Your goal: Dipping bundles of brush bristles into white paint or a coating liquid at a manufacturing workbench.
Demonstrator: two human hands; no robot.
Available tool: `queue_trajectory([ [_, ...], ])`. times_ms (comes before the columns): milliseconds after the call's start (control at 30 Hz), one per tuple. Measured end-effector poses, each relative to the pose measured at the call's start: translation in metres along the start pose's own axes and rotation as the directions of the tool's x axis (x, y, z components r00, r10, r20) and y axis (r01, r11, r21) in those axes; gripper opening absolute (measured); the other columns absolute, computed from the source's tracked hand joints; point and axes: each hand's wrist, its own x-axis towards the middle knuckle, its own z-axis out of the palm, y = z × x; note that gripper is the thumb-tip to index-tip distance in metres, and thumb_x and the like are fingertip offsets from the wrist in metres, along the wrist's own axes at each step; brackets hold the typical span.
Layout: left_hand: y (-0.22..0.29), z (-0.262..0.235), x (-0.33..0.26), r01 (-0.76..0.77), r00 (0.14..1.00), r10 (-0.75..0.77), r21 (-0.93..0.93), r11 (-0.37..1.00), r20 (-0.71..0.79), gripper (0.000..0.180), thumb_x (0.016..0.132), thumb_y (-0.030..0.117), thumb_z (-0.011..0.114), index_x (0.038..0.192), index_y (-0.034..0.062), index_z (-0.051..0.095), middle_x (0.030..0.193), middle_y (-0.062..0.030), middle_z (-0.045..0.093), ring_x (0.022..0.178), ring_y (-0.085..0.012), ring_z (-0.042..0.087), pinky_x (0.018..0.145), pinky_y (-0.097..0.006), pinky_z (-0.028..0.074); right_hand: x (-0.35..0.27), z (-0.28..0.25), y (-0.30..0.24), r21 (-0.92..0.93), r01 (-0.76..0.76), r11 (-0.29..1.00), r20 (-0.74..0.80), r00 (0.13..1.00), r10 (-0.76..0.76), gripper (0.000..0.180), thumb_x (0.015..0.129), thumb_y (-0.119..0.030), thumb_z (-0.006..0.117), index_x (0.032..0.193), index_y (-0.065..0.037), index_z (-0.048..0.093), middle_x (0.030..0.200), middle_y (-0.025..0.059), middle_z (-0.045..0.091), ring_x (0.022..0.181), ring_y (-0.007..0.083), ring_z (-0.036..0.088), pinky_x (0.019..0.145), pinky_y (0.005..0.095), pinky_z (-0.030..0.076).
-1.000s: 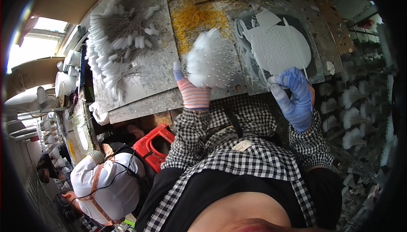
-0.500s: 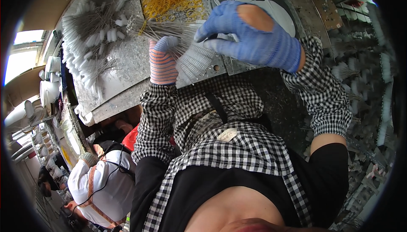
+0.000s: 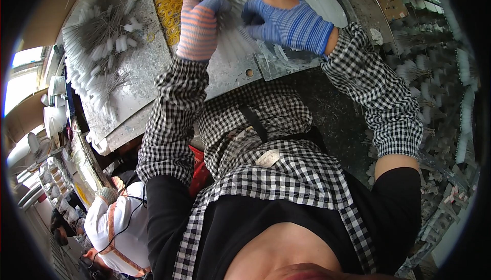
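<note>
My left hand [image 3: 198, 28], in an orange-and-grey striped glove, is closed around a bundle of thin wire brushes [image 3: 236, 39]. Bare wire stems point to the far side, and the pale bristle ends fan toward me, smeared by motion. Just right of the bristles is my right hand [image 3: 294, 21], in a blue glove with a hole over its back. Its thumb and fingers are curved but apart, beside the bundle; whether they touch it is unclear. Yellow rubber bands [image 3: 166, 11] lie in a pile beyond and left of my left hand.
A heap of similar brushes [image 3: 97, 39] covers the left of the metal-topped table [image 3: 135, 93]. White flat pieces [image 3: 321, 4] lie at the far right. More brushes [image 3: 424, 93] fill the right side. Another person in a white top [image 3: 116, 229] is at lower left.
My left hand has moved away from me with the brush bundle, over the edge of the yellow bands. My right hand has shifted slightly away from me, staying by the bristles.
</note>
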Motion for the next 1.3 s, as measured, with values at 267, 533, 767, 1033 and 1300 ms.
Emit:
queue_trajectory([
  [267, 0.052, 0.048, 0.079, -0.105, 0.994, 0.102, -0.175, 0.979, -0.025, 0.064, 0.079, 0.004, 0.076, 0.138, -0.0001, 0.051, 0.12, -0.0112, 0.057, 0.112, -0.0253, 0.055, 0.096, -0.038, 0.046, -0.01, -0.005, 0.062, 0.175, -0.06, 0.983, -0.149, 0.985, 0.087, 0.035, 0.092, -0.03, 0.069, 0.119, -0.008, 0.069, 0.108, 0.0133, 0.074, 0.102, 0.0286, 0.07, 0.093, 0.0391, 0.055],
  [533, 0.034, 0.049, 0.106, -0.255, 0.966, 0.246, 0.137, 0.957, 0.079, 0.058, 0.07, 0.013, 0.08, 0.124, 0.0055, 0.06, 0.114, -0.0172, 0.057, 0.11, -0.0376, 0.054, 0.096, -0.047, 0.043, 0.002, 0.012, 0.099, 0.56, -0.047, 0.827, -0.126, 0.982, 0.141, 0.039, 0.092, -0.019, 0.074, 0.125, -0.004, 0.062, 0.111, 0.0105, 0.069, 0.103, 0.0186, 0.064, 0.096, 0.034, 0.051],
  [767, 0.039, 0.056, 0.114, -0.465, 0.884, 0.394, 0.379, 0.8, 0.253, 0.05, 0.072, 0.014, 0.08, 0.119, 0.0167, 0.066, 0.115, -0.0122, 0.061, 0.111, -0.0364, 0.056, 0.095, -0.049, 0.045, 0.01, 0.043, 0.139, 0.197, 0.28, 0.94, -0.314, 0.926, -0.21, 0.043, 0.097, -0.031, 0.066, 0.135, -0.011, 0.059, 0.134, 0.0128, 0.061, 0.124, 0.0282, 0.057, 0.11, 0.0396, 0.045],
  [1033, 0.016, 0.084, 0.105, -0.679, 0.73, 0.572, 0.296, 0.672, 0.374, 0.03, 0.081, 0.017, 0.069, 0.11, 0.0242, 0.069, 0.104, -0.0066, 0.06, 0.105, -0.0301, 0.058, 0.092, -0.044, 0.048, 0.01, 0.069, 0.154, -0.078, 0.043, 0.996, -0.221, 0.973, -0.059, 0.06, 0.099, -0.036, 0.062, 0.151, -0.014, 0.043, 0.152, 0.0158, 0.043, 0.141, 0.0323, 0.04, 0.119, 0.0427, 0.035],
  [1300, 0.014, 0.075, 0.108, -0.684, 0.725, 0.559, 0.322, 0.655, 0.402, 0.031, 0.079, 0.016, 0.071, 0.109, 0.023, 0.068, 0.103, -0.0072, 0.06, 0.103, -0.0306, 0.058, 0.092, -0.045, 0.047, 0.013, 0.075, 0.15, 0.425, 0.106, 0.899, -0.281, 0.96, 0.02, 0.067, 0.095, -0.032, 0.068, 0.153, -0.016, 0.039, 0.153, 0.0146, 0.042, 0.139, 0.0321, 0.044, 0.118, 0.0408, 0.038],
])
